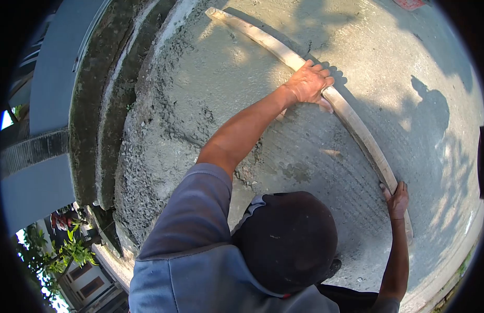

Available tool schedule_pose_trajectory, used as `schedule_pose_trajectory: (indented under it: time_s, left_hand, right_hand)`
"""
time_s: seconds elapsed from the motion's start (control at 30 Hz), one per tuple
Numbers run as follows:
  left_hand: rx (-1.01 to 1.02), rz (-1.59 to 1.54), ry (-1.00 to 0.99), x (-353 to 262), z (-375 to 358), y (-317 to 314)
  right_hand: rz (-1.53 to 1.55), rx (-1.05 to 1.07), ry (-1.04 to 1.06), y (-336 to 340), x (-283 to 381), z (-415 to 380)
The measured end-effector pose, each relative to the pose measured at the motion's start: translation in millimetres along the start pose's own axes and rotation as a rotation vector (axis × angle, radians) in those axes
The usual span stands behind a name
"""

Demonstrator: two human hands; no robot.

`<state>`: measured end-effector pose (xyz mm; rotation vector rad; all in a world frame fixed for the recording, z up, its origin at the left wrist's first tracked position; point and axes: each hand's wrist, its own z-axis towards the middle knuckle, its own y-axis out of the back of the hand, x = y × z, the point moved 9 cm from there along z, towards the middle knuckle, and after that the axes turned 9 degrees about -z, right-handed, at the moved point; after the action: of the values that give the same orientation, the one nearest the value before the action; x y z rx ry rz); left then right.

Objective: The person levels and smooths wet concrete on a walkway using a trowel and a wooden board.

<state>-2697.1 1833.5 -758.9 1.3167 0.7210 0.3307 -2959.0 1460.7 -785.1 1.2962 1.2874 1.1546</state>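
Observation:
Neither my left hand nor my right hand is in view. Just ahead and below me, a person in a dark cap (289, 240) bends over wet grey concrete (221, 83). This other person's left hand (310, 83) is wrapped over the middle of a long wooden board (359, 127), thumb on the near side. Their right hand (398, 201) grips the board close to its lower end. Fisheye bending makes the board look curved as it lies across the concrete. Fine ridges mark the surface on the board's near side.
Rough, gravelly concrete (135, 172) borders a mossy stepped edge (91, 130) at left, beside a grey-blue wall (49, 94). Green leaves (75, 250) and a building show at lower left. A red object (409, 4) is cut off at the top edge.

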Motion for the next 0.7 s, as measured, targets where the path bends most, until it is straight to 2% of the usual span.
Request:
schedule_pose_trajectory:
  time_s: [0.1,0.17,0.2,0.3,0.37,0.43,0.47,0.5,0.6,0.7]
  left_hand:
    - [0.068,0.103,0.178,44,-82,15]
    - [-0.088,0.141,0.177,81,-145,25]
    - [-0.071,0.071,0.225,91,-165,36]
    - [-0.063,0.09,0.263,95,-183,40]
    - [-0.052,0.091,0.241,87,-166,34]
    - [-0.081,0.127,0.139,69,-137,23]
    - [-0.033,0.035,0.164,53,-115,21]
    - [-0.111,0.025,0.08,34,-94,19]
    - [-0.057,0.012,0.033,-4,-34,-5]
    - [-0.045,0.02,0.079,-7,-27,-7]
  right_hand:
    - [0.003,-0.01,0.153,9,75,31]
    - [0.034,-0.03,0.232,7,131,47]
    - [0.047,-0.035,0.275,6,151,50]
    - [0.067,0.023,0.264,10,167,55]
    - [0.067,-0.005,0.238,10,149,46]
    - [0.042,-0.014,0.192,7,120,33]
    - [0.017,-0.007,0.157,7,99,24]
    - [-0.007,0.0,0.121,7,77,16]
    - [-0.045,0.075,0.009,-1,4,1]
    - [-0.038,-0.018,0.085,-2,-8,7]
